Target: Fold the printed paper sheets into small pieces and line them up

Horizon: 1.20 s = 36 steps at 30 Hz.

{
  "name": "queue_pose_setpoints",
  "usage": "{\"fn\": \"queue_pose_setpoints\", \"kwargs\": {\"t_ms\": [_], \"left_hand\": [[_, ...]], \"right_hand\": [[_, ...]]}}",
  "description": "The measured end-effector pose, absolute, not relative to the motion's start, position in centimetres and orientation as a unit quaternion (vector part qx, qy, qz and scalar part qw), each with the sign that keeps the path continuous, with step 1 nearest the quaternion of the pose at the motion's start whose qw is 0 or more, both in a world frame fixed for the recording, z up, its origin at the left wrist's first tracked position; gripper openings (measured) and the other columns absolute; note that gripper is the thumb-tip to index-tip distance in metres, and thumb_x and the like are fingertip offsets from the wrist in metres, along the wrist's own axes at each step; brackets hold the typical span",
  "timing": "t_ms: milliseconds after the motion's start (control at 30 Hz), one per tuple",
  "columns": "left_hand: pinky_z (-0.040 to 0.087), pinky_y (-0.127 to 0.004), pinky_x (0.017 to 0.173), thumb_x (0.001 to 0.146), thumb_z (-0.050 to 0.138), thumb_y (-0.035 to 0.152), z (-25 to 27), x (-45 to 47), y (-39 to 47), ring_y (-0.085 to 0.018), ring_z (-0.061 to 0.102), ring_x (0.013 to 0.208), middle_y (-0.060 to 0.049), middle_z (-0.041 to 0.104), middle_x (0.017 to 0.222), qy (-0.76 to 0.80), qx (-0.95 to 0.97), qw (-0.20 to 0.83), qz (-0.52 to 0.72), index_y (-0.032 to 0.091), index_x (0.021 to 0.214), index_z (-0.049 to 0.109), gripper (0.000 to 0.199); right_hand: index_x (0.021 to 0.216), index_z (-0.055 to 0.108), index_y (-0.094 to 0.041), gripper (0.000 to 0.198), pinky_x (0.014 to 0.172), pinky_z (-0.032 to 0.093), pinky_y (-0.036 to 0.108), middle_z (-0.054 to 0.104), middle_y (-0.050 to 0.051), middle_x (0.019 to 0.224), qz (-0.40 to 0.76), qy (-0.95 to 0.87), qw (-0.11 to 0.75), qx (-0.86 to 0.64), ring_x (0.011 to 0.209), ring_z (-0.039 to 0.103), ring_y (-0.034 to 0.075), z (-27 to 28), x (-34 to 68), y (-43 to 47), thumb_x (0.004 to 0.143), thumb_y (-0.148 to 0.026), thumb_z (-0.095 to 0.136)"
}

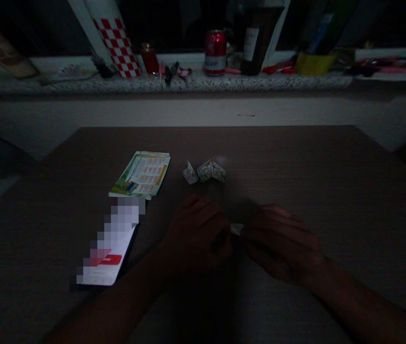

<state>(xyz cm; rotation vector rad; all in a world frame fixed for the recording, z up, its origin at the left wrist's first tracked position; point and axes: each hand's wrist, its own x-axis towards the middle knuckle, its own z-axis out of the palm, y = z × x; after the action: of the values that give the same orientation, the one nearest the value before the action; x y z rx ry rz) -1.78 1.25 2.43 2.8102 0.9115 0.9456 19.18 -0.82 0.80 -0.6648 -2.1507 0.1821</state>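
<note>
Between my two hands a small pale piece of paper [236, 229] shows, mostly covered by the fingers. My left hand [201, 231] is closed on its left end, with the knuckles up. From the other side my right hand [283, 241] pinches it, fingers pressed together. Just beyond my left hand lie small folded paper pieces [210, 171] with a printed pattern. A stack of printed calendar cards [145, 173] rests farther left. Nearer to me, a lit phone [105, 274] lies with its screen partly blurred out. The light is dim, so finger detail is hard to see.
The brown table [296, 157] meets a white wall at the back. Above it, a stone windowsill [184, 85] carries a red can [215, 52], a dark bottle [256, 45], a red-and-white checkered cylinder [120, 48], a yellow container [315, 63] and small clutter.
</note>
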Motion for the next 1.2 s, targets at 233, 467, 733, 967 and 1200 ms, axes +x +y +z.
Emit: {"fn": "queue_pose_setpoints", "kwargs": {"t_ms": [233, 467, 733, 967, 1200], "left_hand": [[0.039, -0.034, 0.069, 0.078, 0.058, 0.014, 2.4, -2.4, 1.7, -0.017, 0.052, 0.072, -0.002, 0.06, 0.074, 0.304, 0.9, 0.02, 0.313, 0.017, 0.074, 0.056, 0.005], [0.043, -0.033, 0.072, 0.082, 0.058, 0.015, 2.2, -2.7, 1.9, -0.016, 0.054, 0.075, -0.003, 0.063, 0.081, 0.276, 0.907, 0.045, 0.316, 0.016, 0.084, 0.059, 0.002], [0.04, -0.032, 0.066, 0.086, 0.053, 0.016, 2.3, -1.8, 1.3, -0.016, 0.052, 0.07, -0.004, 0.062, 0.076, 0.255, 0.927, 0.005, 0.273, 0.015, 0.078, 0.06, 0.011], [0.041, -0.032, 0.065, 0.086, 0.053, 0.018, 2.4, -1.3, 1.1, -0.016, 0.051, 0.069, -0.004, 0.061, 0.073, 0.25, 0.929, 0.0, 0.274, 0.014, 0.074, 0.061, 0.015], [0.042, -0.032, 0.068, 0.087, 0.052, 0.018, 2.1, -1.3, 1.1, -0.016, 0.051, 0.071, -0.004, 0.062, 0.075, 0.239, 0.927, 0.014, 0.288, 0.014, 0.077, 0.062, 0.015]], "right_hand": [[0.087, 0.064, -0.017, 0.016, 0.068, 0.055, 0.037, 0.07, 0.004, 0.074, 0.044, -0.852, 0.447, -0.27, 0.065, 0.066, 0.016, 1.7, 19.2, -0.7, 0.077, -0.005, 0.064], [0.087, 0.063, -0.016, 0.021, 0.068, 0.054, 0.039, 0.068, 0.006, 0.073, 0.074, -0.836, 0.466, -0.281, 0.068, 0.065, 0.019, 1.4, 19.6, -0.2, 0.072, -0.002, 0.066], [0.081, 0.061, -0.017, 0.015, 0.065, 0.047, 0.036, 0.064, 0.004, 0.074, 0.028, -0.848, 0.438, -0.296, 0.069, 0.06, 0.018, 0.9, 19.0, -0.3, 0.071, -0.008, 0.067], [0.076, 0.057, -0.017, 0.009, 0.06, 0.04, 0.033, 0.057, 0.001, 0.069, 0.025, -0.867, 0.384, -0.316, 0.064, 0.052, 0.016, 0.5, 18.4, -0.2, 0.074, -0.012, 0.064], [0.077, 0.057, -0.018, 0.01, 0.061, 0.038, 0.033, 0.058, 0.001, 0.069, 0.034, -0.867, 0.384, -0.317, 0.064, 0.052, 0.016, 0.4, 18.2, -0.2, 0.072, -0.012, 0.064]]}}
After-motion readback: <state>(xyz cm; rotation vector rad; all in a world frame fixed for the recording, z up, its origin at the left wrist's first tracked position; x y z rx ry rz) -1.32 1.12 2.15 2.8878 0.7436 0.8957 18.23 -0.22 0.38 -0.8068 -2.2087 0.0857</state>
